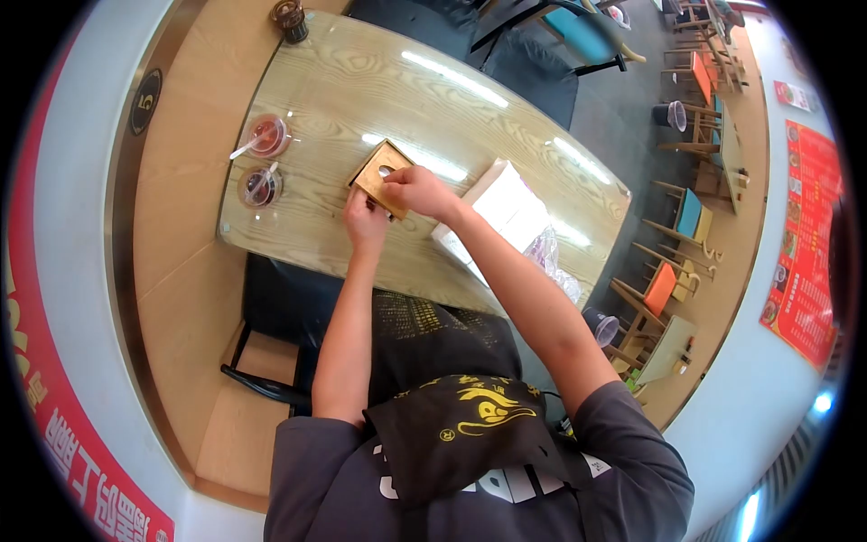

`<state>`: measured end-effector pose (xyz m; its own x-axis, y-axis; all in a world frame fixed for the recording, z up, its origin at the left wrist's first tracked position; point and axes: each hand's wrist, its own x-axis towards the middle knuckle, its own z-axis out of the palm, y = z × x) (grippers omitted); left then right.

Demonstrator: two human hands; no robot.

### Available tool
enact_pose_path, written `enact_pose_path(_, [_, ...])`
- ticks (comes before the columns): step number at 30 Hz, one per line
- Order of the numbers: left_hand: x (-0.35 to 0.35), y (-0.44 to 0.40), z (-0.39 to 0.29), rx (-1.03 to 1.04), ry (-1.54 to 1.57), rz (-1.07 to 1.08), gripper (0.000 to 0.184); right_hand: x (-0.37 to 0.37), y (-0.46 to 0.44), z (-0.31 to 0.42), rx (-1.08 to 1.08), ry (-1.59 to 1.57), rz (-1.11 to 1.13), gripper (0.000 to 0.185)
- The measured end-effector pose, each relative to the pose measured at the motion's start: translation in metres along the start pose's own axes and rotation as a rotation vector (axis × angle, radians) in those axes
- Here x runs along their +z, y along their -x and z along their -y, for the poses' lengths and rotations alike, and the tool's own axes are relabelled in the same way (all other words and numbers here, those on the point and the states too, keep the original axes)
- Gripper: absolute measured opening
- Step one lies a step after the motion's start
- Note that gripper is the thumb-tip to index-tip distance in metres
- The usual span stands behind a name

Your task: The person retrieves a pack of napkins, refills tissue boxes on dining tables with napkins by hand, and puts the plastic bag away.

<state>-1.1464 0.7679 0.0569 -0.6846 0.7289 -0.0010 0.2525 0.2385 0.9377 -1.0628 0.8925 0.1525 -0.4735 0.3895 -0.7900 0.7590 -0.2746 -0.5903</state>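
A wooden tissue box [389,152] with a round hole in its top is held just over the table [316,117]. My left hand [365,222] grips its near left side, fingers partly hidden beneath. My right hand [420,192] is closed at the top and right side of the box, with its fingertips by the hole. White shows inside the hole. To the right of my right hand lies a white pack of paper napkins [510,203], with crumpled clear plastic wrap [553,262] at its near end.
Two lidded condiment tubs, one red [269,135] and one dark [260,186], with white spoons stand at the table's left. A dark glass jar [290,20] sits at the far left corner. Black chairs [280,303] flank the table. More tables, chairs and a bin [669,115] line the right.
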Motion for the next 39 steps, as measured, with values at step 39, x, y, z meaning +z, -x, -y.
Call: enact_pose_path(39, [0.048, -0.108, 0.001, -0.796, 0.790, -0.271, 0.041, -0.004, 0.278, -0.409, 0.773, -0.016, -1.588, 0.090])
